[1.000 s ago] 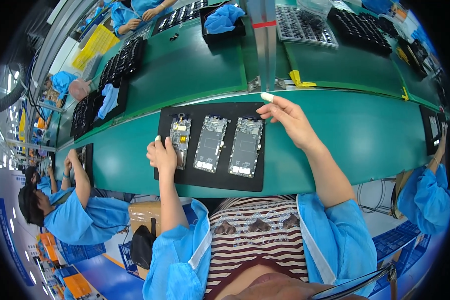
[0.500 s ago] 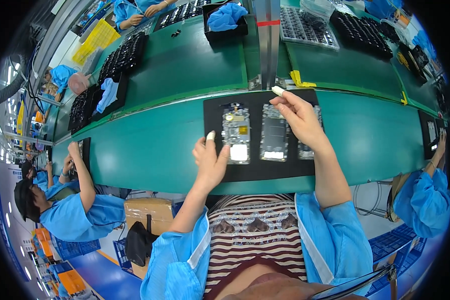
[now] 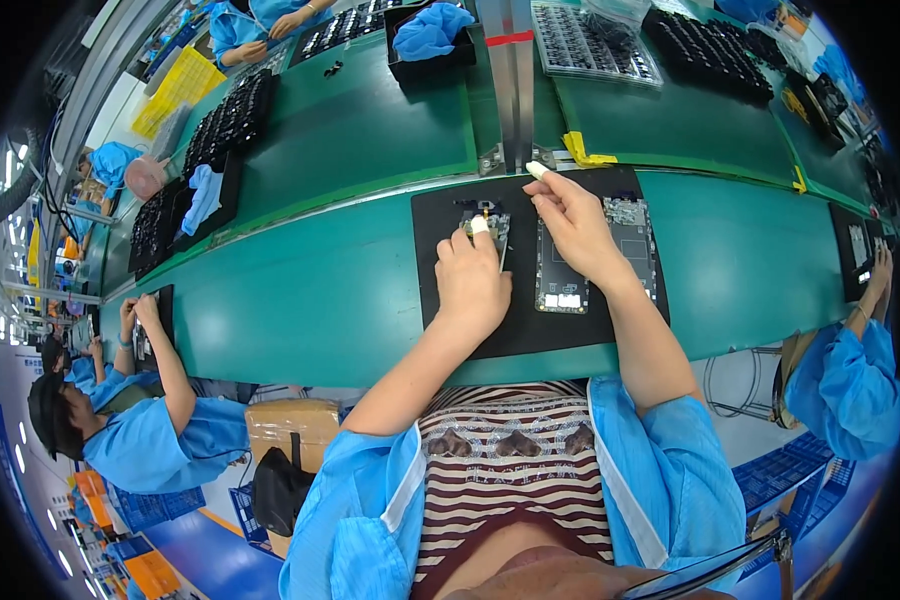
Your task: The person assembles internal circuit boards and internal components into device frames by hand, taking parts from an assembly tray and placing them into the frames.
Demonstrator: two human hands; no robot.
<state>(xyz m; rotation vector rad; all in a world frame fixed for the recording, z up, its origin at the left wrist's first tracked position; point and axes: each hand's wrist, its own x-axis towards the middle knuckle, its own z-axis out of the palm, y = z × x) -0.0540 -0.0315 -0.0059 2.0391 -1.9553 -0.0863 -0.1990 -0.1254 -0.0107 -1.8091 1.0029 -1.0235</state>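
On a black mat (image 3: 530,335) on the green bench lie several flat phone-sized circuit boards. My left hand (image 3: 470,285) is bent over the left circuit board (image 3: 501,240), its thumb and fingers around the board's edges. That board looks tilted, and the hand hides most of it. My right hand (image 3: 580,225) hovers over the top of the middle circuit board (image 3: 562,285), index finger stretched out, thumb and another finger pinched together. Anything in the pinch is too small to make out. Partly behind my right wrist is the right circuit board (image 3: 630,225). Both index fingertips wear white covers.
A metal post (image 3: 511,90) rises behind the mat, with yellow tape (image 3: 587,150) beside it. On the rear bench stand black parts trays (image 3: 710,55) and a black box with a blue cloth (image 3: 431,32). Co-workers sit at left (image 3: 160,430) and right (image 3: 850,400).
My left hand has moved right and up, from beside the left board to over it, and has closed around it. The right hand keeps nearly the same pose near the middle board's top.
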